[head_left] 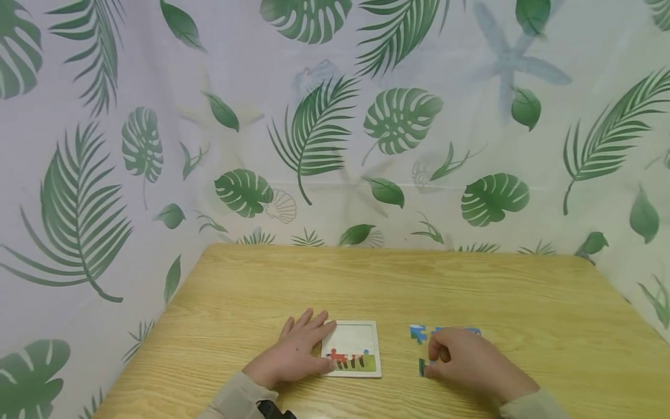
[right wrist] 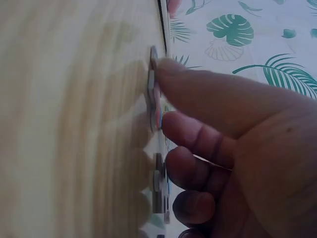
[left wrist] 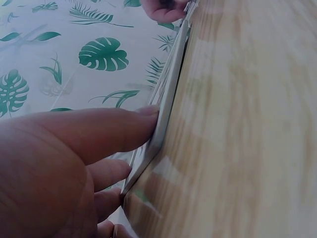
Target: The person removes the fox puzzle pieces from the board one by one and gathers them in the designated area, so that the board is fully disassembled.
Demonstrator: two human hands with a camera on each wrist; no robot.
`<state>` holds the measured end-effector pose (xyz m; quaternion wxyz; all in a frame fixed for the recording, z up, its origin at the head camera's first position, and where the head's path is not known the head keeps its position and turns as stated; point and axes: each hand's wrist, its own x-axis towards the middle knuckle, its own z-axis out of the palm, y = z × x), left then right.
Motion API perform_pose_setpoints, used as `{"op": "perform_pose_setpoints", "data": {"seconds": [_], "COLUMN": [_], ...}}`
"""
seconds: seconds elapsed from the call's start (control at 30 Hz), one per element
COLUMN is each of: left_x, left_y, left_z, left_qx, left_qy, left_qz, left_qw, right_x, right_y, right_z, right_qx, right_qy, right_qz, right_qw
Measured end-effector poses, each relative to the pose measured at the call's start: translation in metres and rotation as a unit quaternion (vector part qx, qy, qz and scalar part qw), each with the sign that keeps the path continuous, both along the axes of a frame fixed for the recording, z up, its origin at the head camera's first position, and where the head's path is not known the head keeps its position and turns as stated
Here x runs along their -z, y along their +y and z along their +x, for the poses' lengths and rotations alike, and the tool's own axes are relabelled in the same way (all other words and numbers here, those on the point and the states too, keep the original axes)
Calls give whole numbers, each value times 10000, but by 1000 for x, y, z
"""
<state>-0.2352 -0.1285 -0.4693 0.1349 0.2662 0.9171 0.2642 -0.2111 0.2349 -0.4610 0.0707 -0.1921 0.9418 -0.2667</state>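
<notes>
Two bare hands are logged from my remote station, both over the counter (head_left: pixel 398 291) in the lower part of the head frame. The left hand (head_left: pixel 298 355), lower centre-left, has its fingers extended and spread; its thumb rests on the left border of the puzzle tray (head_left: pixel 377 349), and I read this as steadying. The tray lies flat at lower centre, its bottom strip filled with joined pieces (head_left: pixel 361 363) in red, green and dark stripes, its upper portion bare white.

The right hand (head_left: pixel 471 358), lower right of centre, has its fingers curled, thumb and forefinger at a dark-green puzzle piece (head_left: pixel 421 367) to the right of the tray. I take this as a pinch; whether the piece is off the counter I cannot tell, even from the right wrist view. Blue loose pieces (head_left: pixel 417 331) lie above it in the frame, some partly covered by the hand.

Step in hand, in my judgement: picking up a further piece, the lower row being laid. The next move calls for a secure hold, a carry leftward, and turning the piece until its edge suits the exposed knobs, with the tray braced
</notes>
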Motion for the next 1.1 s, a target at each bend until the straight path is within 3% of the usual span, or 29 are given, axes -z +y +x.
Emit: {"op": "perform_pose_setpoints", "data": {"seconds": [0.1,0.27,0.47,1.1], "left_x": [0,0,3,3], "left_y": [0,-1,-1,1], "left_z": [0,-1,0,0], "left_qx": [3,-18,-94,29], "left_qy": [-7,9,-18,-157], "left_qz": [0,-17,-74,58], "left_qw": [10000,10000,9999,9999], "right_x": [1,4,8,6], "right_y": [2,-3,-11,-12], "right_z": [4,0,-5,1], "right_qx": [-94,71,370,687], "right_qy": [14,229,181,283], "right_qz": [-17,28,47,14], "right_qw": [10000,9997,9991,9972]}}
